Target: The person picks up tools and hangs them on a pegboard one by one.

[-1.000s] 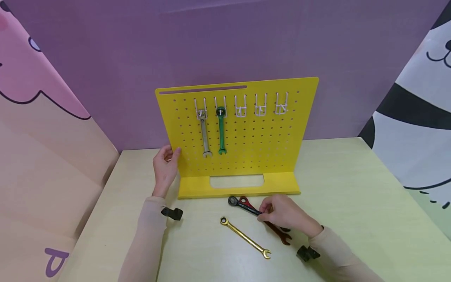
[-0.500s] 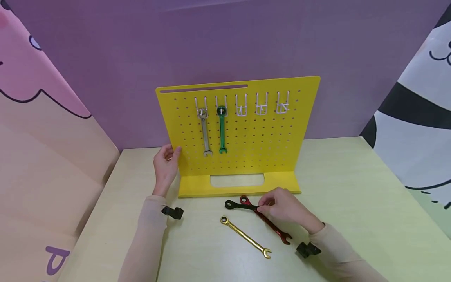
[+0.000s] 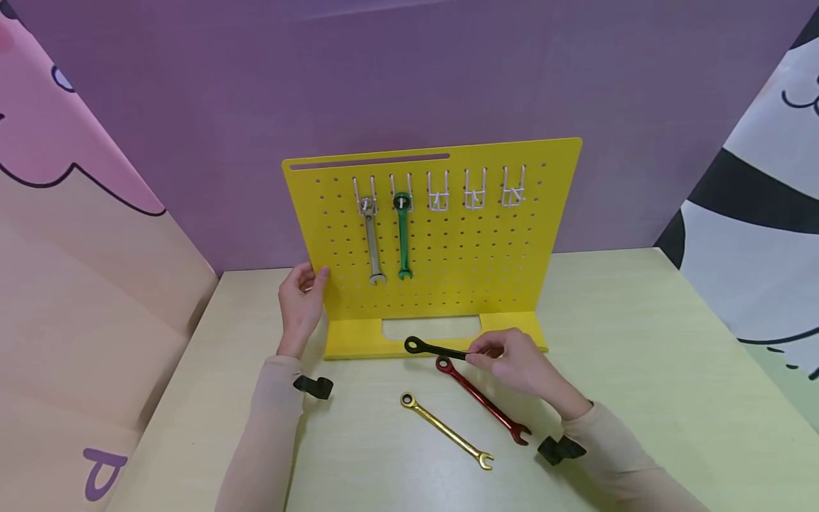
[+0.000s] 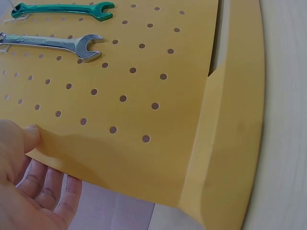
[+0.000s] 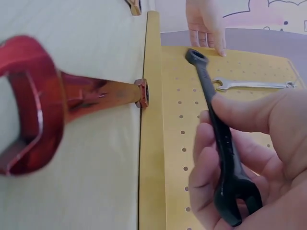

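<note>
Right hand (image 3: pixel 518 361): my fingers pinch shaft of black metal ring-and-open-end wrench (image 3: pixel 436 350), raised just before yellow perforated pegboard (image 3: pixel 441 263). Moment ago it crossed glossy red metal wrench (image 3: pixel 483 400); now red one lies uncovered on pale surface (image 3: pixel 358 455) in front of pegboard, shiny gold metal wrench (image 3: pixel 446 432) farther out. Pick-up looks done, I judge. Left hand (image 3: pixel 301 306) grips pegboard's left edge, thumb on its face, steadying it, I reckon.
</note>
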The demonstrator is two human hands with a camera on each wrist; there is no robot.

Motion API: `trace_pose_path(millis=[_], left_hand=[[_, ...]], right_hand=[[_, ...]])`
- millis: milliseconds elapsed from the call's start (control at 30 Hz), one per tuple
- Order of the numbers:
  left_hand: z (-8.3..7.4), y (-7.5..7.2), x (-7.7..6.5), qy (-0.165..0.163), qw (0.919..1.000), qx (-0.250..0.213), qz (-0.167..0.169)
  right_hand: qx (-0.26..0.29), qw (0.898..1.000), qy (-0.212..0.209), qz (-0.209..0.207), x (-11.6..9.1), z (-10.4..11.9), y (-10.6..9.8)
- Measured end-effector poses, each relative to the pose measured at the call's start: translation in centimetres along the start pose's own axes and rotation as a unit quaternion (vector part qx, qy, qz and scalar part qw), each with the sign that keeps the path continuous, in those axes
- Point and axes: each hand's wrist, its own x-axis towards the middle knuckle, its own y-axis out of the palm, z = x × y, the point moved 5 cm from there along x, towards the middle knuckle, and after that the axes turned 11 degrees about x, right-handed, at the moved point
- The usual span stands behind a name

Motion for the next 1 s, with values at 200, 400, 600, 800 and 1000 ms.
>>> trace_pose_path(millis=[200, 400, 600, 800, 1000], left_hand=[[0.2, 0.0, 0.0, -0.002, 1.0000, 0.006, -0.003], [0.1, 0.0, 0.0, 0.002, 1.0000, 0.002, -0.004], [-0.1, 0.0, -0.1, 0.005, 1.0000, 0.002, -0.007], [-0.1, -0.1, -0.2, 0.003, 1.0000, 0.005, -0.007], [-0.2, -0.1, -0.2, 0.007, 1.0000, 0.000, -0.004]], right_hand=[[0.026, 0.999, -0.013, -0.043, 0.2, 0.3, -0.5], [0.049, 0.996, -0.015, -0.077, 0.4, 0.7, -0.8], [0.075, 0.992, -0.008, -0.102, 0.6, 1.1, -1.2], [0.079, 0.990, -0.004, -0.118, 0.8, 1.4, -1.2], [0.082, 0.986, -0.014, -0.142, 1.0, 2.2, -1.5]])
